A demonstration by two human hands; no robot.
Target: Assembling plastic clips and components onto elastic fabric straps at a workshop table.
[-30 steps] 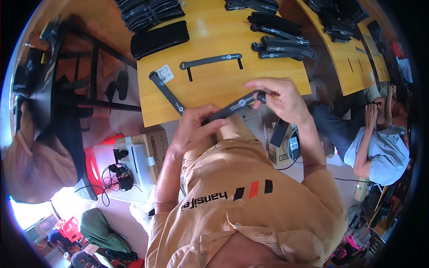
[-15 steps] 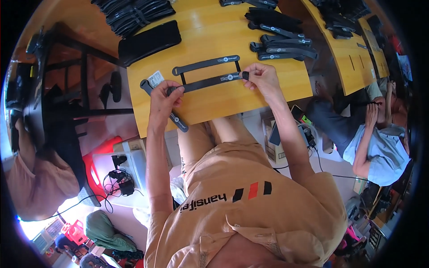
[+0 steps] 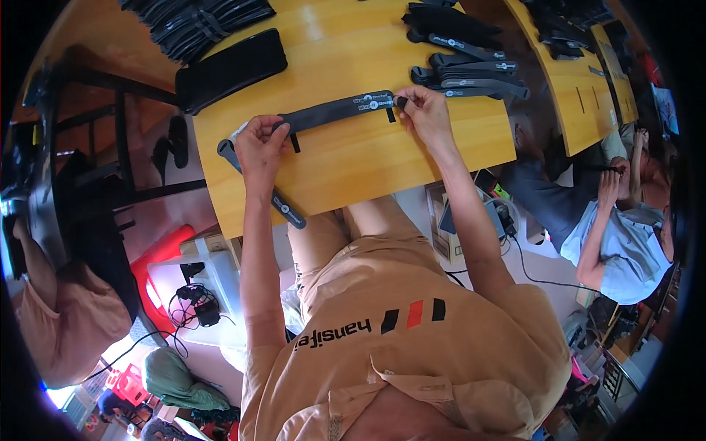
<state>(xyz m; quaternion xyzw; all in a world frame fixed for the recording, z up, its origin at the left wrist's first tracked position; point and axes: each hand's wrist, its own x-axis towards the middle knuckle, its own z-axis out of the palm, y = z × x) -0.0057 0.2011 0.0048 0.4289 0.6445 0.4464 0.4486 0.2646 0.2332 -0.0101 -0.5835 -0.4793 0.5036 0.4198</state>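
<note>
Wood table (image 3: 412, 158) — black strap (image 3: 334, 112) betw. left hand (image 3: 259, 143), right hand (image 3: 425, 112).

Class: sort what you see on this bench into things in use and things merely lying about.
In use:
left hand
right hand
long black strip, held at both ends

Lying about:
black strip under left hand
flat black pad
strip pile, far right
strip pile, far left

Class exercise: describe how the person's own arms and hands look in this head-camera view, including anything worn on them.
Both forearms are bare from the elbow down, and the left hand and right hand wear no gloves. No watch, ring or bracelet can be made out. Short sleeves of a tan shirt bearing small black and orange stripes cover the upper arms.
</note>
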